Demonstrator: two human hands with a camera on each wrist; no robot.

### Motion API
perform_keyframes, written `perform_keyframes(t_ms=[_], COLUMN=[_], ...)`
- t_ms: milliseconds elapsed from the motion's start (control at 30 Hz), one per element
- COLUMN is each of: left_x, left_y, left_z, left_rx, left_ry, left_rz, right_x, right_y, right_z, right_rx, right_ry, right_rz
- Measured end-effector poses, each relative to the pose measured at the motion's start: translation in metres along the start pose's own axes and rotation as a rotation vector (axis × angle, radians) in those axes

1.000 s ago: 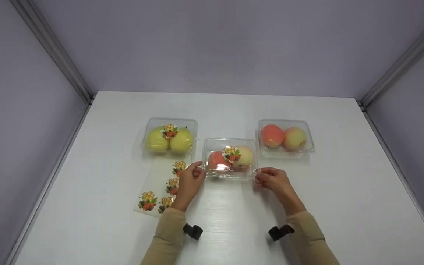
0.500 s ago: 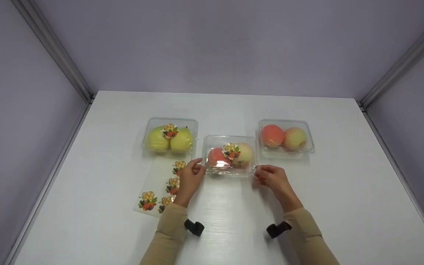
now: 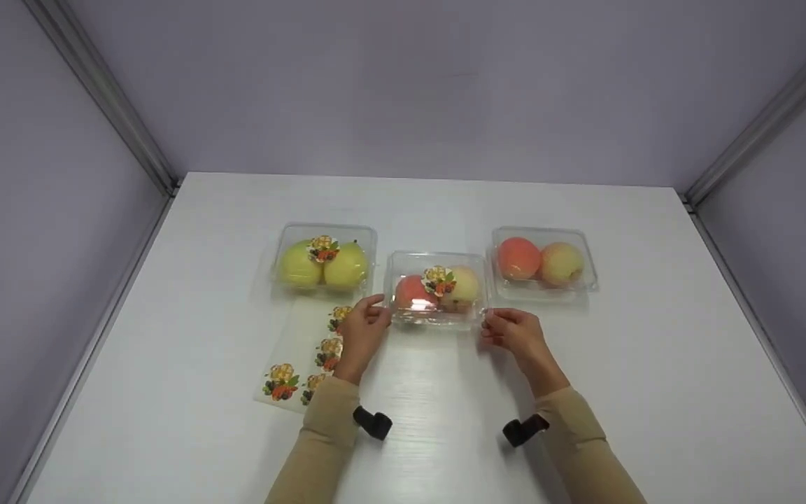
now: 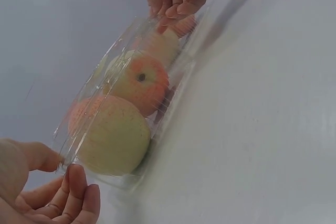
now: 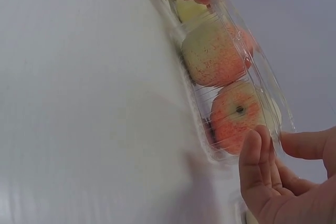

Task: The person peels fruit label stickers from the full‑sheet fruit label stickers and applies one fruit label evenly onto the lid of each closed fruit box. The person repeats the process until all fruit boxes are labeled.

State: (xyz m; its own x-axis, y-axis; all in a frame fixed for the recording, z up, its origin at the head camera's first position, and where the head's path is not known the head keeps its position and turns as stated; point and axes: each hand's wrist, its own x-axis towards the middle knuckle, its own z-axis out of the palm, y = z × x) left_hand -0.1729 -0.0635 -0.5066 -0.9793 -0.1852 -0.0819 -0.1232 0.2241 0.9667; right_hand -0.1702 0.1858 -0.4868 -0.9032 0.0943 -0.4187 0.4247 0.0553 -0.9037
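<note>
A clear plastic clamshell box holds two apples, red and pale yellow, with a fruit sticker on its lid. At its near left corner my left hand pinches the rim between thumb and forefinger. The near right corner is pinched the same way by my right hand. Both wrist views show the box's near side, with the thumbs on the rim and the other fingers loosely bent. The lid looks closed.
To the left stands a clear box of two green-yellow pears with a fruit sticker. A box of two apples, bearing no visible sticker, is at the right. A sticker sheet lies partly behind my left hand on the white table.
Both hands and the middle clamshell box have moved slightly away from me, toward the back of the table. The side boxes and the sticker sheet have stayed put.
</note>
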Motion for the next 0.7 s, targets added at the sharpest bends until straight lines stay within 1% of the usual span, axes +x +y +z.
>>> perform_keyframes(t_ms=[133, 300, 433, 600, 700], left_x=[0.004, 0.006, 0.007, 0.009, 0.01], left_y=[0.001, 0.002, 0.002, 0.003, 0.003], left_z=[0.002, 0.004, 0.005, 0.008, 0.009], left_rx=[-0.002, -0.056, -0.096, -0.117, -0.136], left_ry=[0.011, 0.008, 0.004, 0.012, 0.015], left_rz=[-0.045, -0.105, -0.123, -0.152, -0.159], right_x=[0.0, 0.002, 0.004, 0.008, 0.011], right_y=[-0.002, -0.003, -0.004, -0.005, -0.006], right_z=[0.002, 0.003, 0.004, 0.005, 0.006], right_rx=[0.013, 0.033, 0.047, 0.057, 0.085], right_ry=[0.008, 0.017, 0.021, 0.026, 0.023], right_rz=[-0.008, -0.016, -0.009, 0.001, -0.001])
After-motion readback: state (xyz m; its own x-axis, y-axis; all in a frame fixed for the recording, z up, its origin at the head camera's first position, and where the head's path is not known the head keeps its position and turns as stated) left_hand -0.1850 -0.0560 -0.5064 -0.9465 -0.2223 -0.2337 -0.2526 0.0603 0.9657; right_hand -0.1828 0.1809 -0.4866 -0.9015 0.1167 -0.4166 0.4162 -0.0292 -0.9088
